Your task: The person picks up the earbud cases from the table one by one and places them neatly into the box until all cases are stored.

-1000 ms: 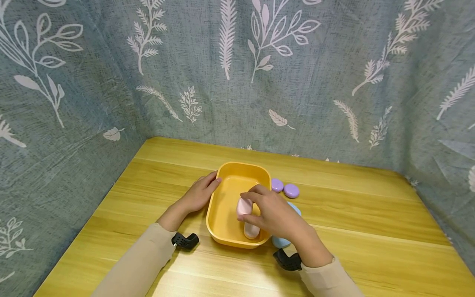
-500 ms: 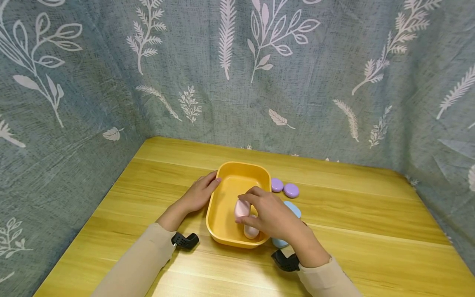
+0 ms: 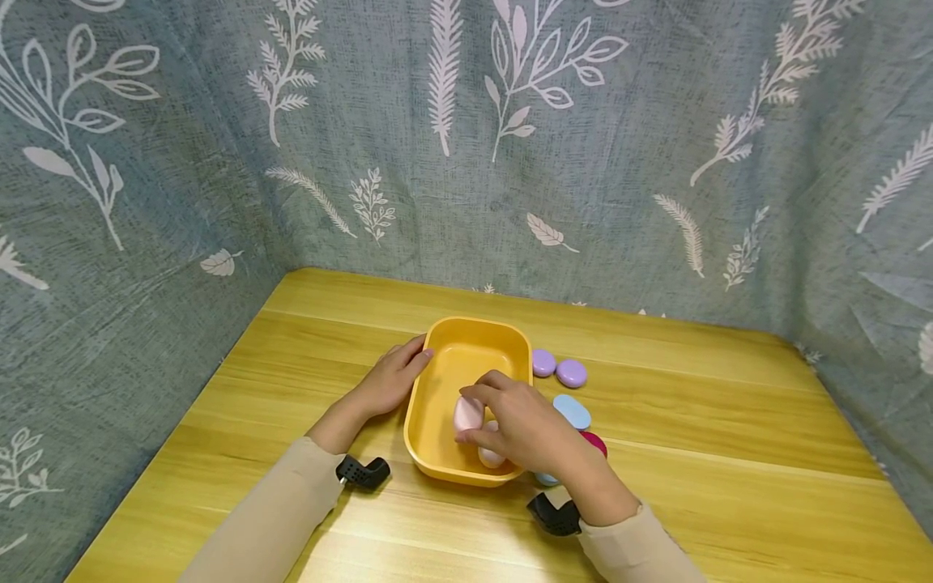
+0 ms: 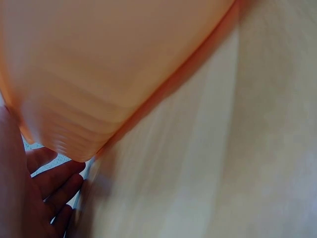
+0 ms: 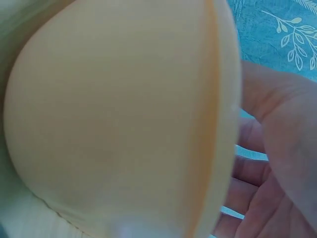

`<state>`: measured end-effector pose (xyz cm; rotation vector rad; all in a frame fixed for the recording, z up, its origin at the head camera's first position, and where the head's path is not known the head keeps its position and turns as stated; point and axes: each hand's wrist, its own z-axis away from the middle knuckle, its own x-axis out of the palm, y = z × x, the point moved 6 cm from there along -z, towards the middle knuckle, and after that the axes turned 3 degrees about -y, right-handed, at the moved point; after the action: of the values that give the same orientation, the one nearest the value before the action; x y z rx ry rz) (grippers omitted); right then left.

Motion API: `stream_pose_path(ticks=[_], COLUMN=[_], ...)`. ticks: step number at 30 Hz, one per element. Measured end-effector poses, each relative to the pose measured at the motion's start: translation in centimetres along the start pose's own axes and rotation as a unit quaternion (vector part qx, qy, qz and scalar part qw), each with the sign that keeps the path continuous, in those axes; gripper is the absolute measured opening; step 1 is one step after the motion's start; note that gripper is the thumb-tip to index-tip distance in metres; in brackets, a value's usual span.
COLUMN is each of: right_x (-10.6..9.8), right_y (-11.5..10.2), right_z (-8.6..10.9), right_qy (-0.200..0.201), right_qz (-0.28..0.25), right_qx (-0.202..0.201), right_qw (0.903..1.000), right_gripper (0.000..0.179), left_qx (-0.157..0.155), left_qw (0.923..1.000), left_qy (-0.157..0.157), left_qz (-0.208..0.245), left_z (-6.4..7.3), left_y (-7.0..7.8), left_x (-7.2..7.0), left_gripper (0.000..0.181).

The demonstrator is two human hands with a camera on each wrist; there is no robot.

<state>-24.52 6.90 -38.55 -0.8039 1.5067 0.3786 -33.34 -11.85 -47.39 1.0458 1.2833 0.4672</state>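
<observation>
A yellow rectangular tub (image 3: 479, 322) with rounded corners stands on the table. My left hand (image 3: 386, 380) holds its left side, thumb over the rim and fingers along the outer wall. Inside the tub, my right hand (image 3: 526, 425) pinches a smooth pale pink rounded piece (image 3: 468, 414) between thumb and fingers. A second pale pink piece (image 3: 492, 456) lies in the tub just behind it, partly covered by the hand. In the right wrist view the tub's wall (image 5: 114, 124) hides the fingertips and what they hold.
Right of the tub lie two purple round pieces (image 3: 572, 373) and a light blue oval piece (image 3: 572, 411). A dark red piece (image 3: 595, 442) and another blue one (image 3: 547, 478) show partly around the right forearm. A patterned curtain (image 3: 466, 202) borders the wooden table (image 3: 729, 453).
My right hand has shifted slightly left and down inside the tub with the pale pink piece. The dark red piece has come into view beside the forearm. My left hand stays put.
</observation>
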Motion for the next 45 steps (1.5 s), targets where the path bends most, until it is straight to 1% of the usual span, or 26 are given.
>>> stream_pose_path(ticks=[6, 15, 19, 24, 29, 34, 36, 40, 45], right_x=[0.4, 0.8, 1.1, 1.4, 1.8, 2.1, 2.2, 2.5, 2.7], right_y=[-0.1, -0.2, -0.2, -0.2, -0.2, -0.2, -0.2, -0.1, -0.1], right_z=[-0.1, -0.2, -0.3, -0.5, -0.6, -0.7, -0.7, -0.8, -0.6], right_qy=[-0.013, -0.027, -0.028, -0.027, -0.028, -0.034, -0.036, -0.038, -0.044], right_qz=[-0.006, -0.013, -0.018, -0.013, -0.012, -0.009, -0.006, 0.002, -0.006], right_qx=[-0.001, 0.002, -0.003, -0.008, -0.010, -0.012, -0.013, -0.015, -0.017], right_qw=[0.9999, 0.9995, 0.9994, 0.9995, 0.9995, 0.9993, 0.9993, 0.9992, 0.9989], right_gripper=[0.049, 0.047, 0.045, 0.046, 0.048, 0.047, 0.048, 0.049, 0.044], left_qx=[-0.006, -0.004, 0.002, -0.007, -0.004, -0.008, -0.013, -0.010, -0.010], left_qw=[1.0000, 1.0000, 1.0000, 0.9999, 0.9999, 0.9999, 0.9997, 0.9997, 0.9998], left_qy=[0.003, 0.002, 0.001, 0.003, 0.003, 0.003, 0.005, 0.007, 0.007], left_qz=[-0.003, -0.003, -0.001, -0.008, -0.011, -0.012, -0.019, -0.020, -0.015], left_z=[0.1, 0.0, 0.0, 0.0, 0.1, 0.1, 0.1, 0.1, 0.1], left_y=[0.0, 0.0, 0.1, 0.0, 0.1, 0.2, 0.1, 0.2, 0.0], left_x=[0.0, 0.0, 0.0, 0.0, 0.0, 0.0, 0.0, -0.1, 0.0], left_gripper=[0.059, 0.058, 0.057, 0.058, 0.057, 0.060, 0.062, 0.061, 0.060])
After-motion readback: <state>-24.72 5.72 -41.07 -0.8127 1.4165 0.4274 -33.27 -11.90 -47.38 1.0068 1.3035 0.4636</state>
